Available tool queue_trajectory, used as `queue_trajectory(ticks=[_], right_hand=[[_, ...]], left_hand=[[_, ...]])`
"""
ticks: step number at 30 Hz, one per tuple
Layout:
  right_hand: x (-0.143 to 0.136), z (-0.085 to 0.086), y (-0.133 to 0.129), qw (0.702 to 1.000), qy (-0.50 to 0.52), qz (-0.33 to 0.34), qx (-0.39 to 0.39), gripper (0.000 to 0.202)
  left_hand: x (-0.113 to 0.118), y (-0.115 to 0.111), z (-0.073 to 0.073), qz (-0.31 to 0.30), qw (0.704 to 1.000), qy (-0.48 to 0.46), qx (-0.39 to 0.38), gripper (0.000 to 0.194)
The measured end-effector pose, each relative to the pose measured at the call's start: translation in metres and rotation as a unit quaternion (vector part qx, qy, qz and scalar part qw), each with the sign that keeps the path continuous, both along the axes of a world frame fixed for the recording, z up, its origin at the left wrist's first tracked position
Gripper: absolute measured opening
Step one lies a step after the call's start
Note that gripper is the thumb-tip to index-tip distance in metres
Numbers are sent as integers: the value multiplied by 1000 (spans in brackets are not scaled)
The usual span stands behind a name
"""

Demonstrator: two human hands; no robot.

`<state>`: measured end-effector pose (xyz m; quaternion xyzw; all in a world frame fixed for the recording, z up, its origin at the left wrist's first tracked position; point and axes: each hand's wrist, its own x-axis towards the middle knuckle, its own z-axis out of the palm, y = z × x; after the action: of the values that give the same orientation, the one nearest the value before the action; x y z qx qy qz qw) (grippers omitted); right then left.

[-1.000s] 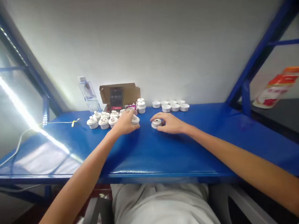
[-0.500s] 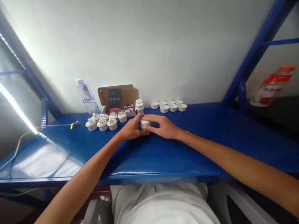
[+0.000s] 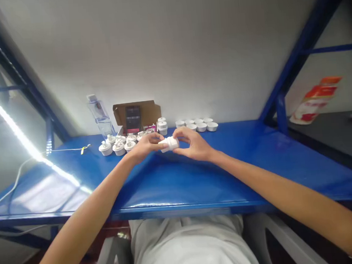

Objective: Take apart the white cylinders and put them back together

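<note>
Between both hands, above the blue tabletop [image 3: 180,188], a white plastic round fitting [image 3: 170,143] is tilted on its side. It looks like a cup-shaped body with a narrower stepped part. My left hand [image 3: 145,147] pinches its left end, while the fingers and thumb of my right hand [image 3: 195,144] close on its right end. To the left of my left hand stand several white cups with knobbed tops [image 3: 118,148]. Behind the hands is a stack of white round parts [image 3: 162,127]. White open cups [image 3: 201,127] line up behind my right hand.
An open cardboard box [image 3: 150,111] with a dark phone-like panel [image 3: 133,118] sits against the wall. Beside it is a clear bottle [image 3: 100,115]. A white cable [image 3: 64,149] crosses the left side. An orange-capped bottle [image 3: 313,100] stands on the right, beyond the blue frame.
The white fitting has been raised slightly and turned from upright onto its side. My hands have moved apart to its two ends, showing more of it.
</note>
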<state>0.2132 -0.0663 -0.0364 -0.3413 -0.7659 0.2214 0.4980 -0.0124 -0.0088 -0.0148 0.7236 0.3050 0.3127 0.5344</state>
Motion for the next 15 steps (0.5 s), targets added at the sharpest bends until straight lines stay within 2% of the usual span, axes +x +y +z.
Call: queue_trajectory(ticks=[2, 6, 9, 12, 13, 15], right_hand=[[-1, 1, -2, 1000, -3, 6, 16, 34], [-2, -3, 0, 998, 41, 22, -46, 42], [-5, -9, 4, 986, 90, -1, -141, 40], [-7, -13, 6, 958, 124, -6, -258, 41], [-8, -13, 7, 954, 129, -1, -270, 41], [-8, -12, 7, 962, 134, 13, -239, 38]], left_hand=[[0, 2, -2, 12, 1000, -9, 10, 38], [4, -1, -5, 0, 1000, -4, 16, 43], [8, -9, -5, -17, 1000, 18, -6, 48], [12, -17, -4, -38, 999, 25, -29, 49], [13, -19, -4, -38, 999, 18, -27, 49], [14, -20, -3, -25, 1000, -6, -12, 49]])
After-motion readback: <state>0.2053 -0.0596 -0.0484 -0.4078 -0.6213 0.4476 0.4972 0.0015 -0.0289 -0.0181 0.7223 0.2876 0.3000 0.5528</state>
